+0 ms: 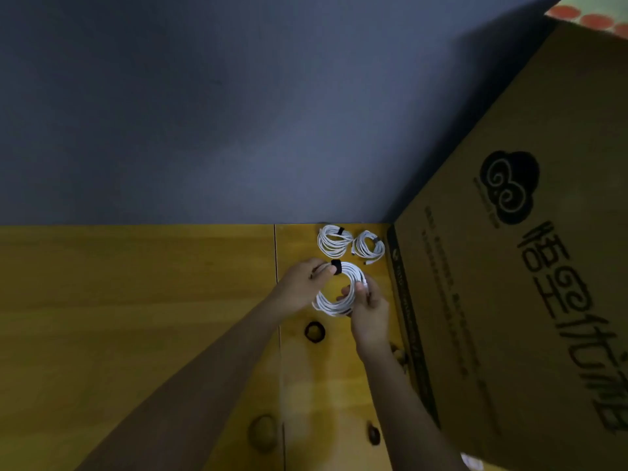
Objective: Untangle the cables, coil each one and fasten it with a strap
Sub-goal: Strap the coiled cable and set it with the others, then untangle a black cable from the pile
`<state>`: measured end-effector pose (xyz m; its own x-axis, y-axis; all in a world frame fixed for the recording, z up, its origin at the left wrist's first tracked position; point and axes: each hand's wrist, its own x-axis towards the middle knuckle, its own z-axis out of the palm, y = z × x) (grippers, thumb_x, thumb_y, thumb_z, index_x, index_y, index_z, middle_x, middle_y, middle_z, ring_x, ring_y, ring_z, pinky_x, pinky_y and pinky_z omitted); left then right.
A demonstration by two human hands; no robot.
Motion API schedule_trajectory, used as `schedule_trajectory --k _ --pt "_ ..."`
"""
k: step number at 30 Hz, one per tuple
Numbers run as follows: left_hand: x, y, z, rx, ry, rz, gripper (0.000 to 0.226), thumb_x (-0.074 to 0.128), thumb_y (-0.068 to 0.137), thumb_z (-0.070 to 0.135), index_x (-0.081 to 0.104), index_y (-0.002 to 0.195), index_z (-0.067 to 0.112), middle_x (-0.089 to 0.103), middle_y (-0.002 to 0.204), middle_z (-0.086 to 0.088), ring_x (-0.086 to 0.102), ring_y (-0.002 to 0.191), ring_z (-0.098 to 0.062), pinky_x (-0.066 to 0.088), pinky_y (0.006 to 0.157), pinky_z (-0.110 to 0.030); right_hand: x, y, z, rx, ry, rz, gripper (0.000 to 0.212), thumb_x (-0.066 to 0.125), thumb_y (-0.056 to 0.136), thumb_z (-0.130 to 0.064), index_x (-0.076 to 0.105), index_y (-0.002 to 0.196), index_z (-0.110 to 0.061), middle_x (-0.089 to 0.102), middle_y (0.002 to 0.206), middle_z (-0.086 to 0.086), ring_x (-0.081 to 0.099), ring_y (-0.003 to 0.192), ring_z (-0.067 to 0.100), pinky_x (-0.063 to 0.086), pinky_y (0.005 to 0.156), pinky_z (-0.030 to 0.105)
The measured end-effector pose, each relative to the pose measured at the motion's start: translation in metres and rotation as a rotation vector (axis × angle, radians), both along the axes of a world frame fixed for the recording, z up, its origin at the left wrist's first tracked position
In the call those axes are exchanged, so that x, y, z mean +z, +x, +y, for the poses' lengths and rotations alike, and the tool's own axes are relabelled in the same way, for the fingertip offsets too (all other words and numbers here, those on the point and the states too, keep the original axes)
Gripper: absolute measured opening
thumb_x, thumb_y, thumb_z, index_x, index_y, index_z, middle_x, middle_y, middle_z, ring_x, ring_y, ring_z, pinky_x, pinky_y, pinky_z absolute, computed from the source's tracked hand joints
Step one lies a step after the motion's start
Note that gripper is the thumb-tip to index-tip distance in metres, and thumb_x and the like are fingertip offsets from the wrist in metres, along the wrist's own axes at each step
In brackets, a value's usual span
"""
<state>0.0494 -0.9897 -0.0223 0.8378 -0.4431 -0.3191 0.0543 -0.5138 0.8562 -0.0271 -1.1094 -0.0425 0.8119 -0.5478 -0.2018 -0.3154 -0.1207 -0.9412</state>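
Viewing the head camera, I see both hands holding one white coiled cable (pixel 339 290) just above the wooden table (pixel 136 300). My left hand (pixel 302 287) pinches the coil at its black strap (pixel 336 267), thumb against the strap. My right hand (pixel 368 311) grips the coil's opposite side, fingers curled round the strands. Two strapped coils (pixel 334 240) (pixel 369 248) lie side by side near the wall, beside a cardboard box (pixel 509 266).

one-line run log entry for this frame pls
left hand: grips strap | right hand: holds coil | coiled cables on table: two
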Motion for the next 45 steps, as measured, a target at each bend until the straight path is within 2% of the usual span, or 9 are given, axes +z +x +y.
schedule_trajectory --k 3,6,11,15,18,22,33,39,45 --pt "-0.019 0.021 -0.001 0.132 0.007 -0.025 0.038 0.047 0.100 0.035 0.059 0.118 0.004 0.062 0.111 -0.016 0.061 0.095 -0.028 0.050 0.082 -0.040 -0.029 0.038 -0.008 0.043 0.028 0.020 0.026 0.042 0.102 -0.016 0.062 0.106 -0.001 0.065 0.085 0.005 0.061 0.078 0.019 0.050 0.071 0.038" --pt "-0.039 0.039 0.012 0.253 0.102 -0.025 0.045 0.045 0.101 0.030 0.045 0.138 0.005 0.045 0.140 -0.017 0.052 0.119 -0.032 0.045 0.097 -0.042 -0.063 0.086 -0.004 0.094 0.051 0.076 0.029 0.041 0.102 -0.020 0.058 0.114 -0.001 0.063 0.107 0.019 0.060 0.099 0.033 0.049 0.081 0.041" --pt "-0.056 0.054 0.048 0.346 0.273 -0.134 0.034 0.040 0.099 0.007 0.054 0.130 0.013 0.046 0.137 -0.008 0.052 0.116 -0.028 0.044 0.092 -0.034 -0.098 0.160 0.014 0.074 0.057 0.134 0.037 0.044 0.101 -0.016 0.049 0.133 0.004 0.056 0.128 0.023 0.052 0.120 0.036 0.043 0.096 0.039" --pt "-0.059 0.060 0.071 0.365 0.334 -0.194 0.035 0.039 0.099 0.007 0.053 0.130 0.012 0.047 0.136 -0.007 0.053 0.116 -0.027 0.042 0.089 -0.031 -0.108 0.185 0.017 0.129 0.039 0.203 0.046 0.053 0.097 -0.024 0.042 0.135 0.001 0.057 0.120 0.024 0.054 0.113 0.038 0.039 0.081 0.038" --pt "-0.059 0.055 0.079 0.359 0.379 -0.208 0.034 0.040 0.099 0.008 0.053 0.130 0.012 0.048 0.135 -0.009 0.054 0.111 -0.030 0.042 0.085 -0.032 -0.101 0.181 0.009 0.297 -0.235 0.376 0.060 0.052 0.097 -0.034 0.032 0.144 -0.002 0.051 0.136 0.020 0.049 0.124 0.038 0.041 0.092 0.042" --pt "-0.055 0.041 0.083 0.343 0.436 -0.231 0.033 0.041 0.099 0.010 0.052 0.130 0.013 0.048 0.134 -0.009 0.053 0.113 -0.030 0.042 0.086 -0.036 -0.078 0.165 -0.005 0.500 -0.614 0.434 0.058 0.049 0.098 -0.039 0.031 0.142 -0.006 0.057 0.127 0.022 0.055 0.113 0.039 0.045 0.082 0.042" --pt "-0.010 0.004 0.124 0.313 0.555 -0.447 0.029 0.036 0.103 0.025 0.055 0.120 0.013 0.063 0.110 -0.008 0.060 0.095 -0.028 0.042 0.072 -0.034 0.000 0.100 0.022 0.723 -1.060 0.067 0.026 0.044 0.099 -0.022 0.065 0.108 -0.008 0.059 0.112 0.014 0.055 0.103 0.032 0.044 0.072 0.035" --pt "0.014 -0.050 0.241 0.453 0.638 -0.358 0.030 0.036 0.104 0.031 0.056 0.111 0.009 0.061 0.087 -0.009 0.050 0.068 -0.024 0.034 0.058 -0.030 0.029 0.076 0.124 0.851 -1.068 -0.074 0.025 0.045 0.099 -0.023 0.063 0.110 -0.010 0.063 0.108 0.010 0.054 0.104 0.029 0.045 0.075 0.034" --pt "0.028 -0.107 0.398 0.603 0.802 -0.306 0.028 0.037 0.104 0.029 0.055 0.109 0.009 0.064 0.095 -0.011 0.060 0.083 -0.029 0.040 0.061 -0.033 0.039 0.050 0.283 1.009 -1.085 -0.112 0.026 0.041 0.100 -0.024 0.061 0.115 -0.014 0.060 0.113 0.006 0.050 0.111 0.024 0.046 0.079 0.034"
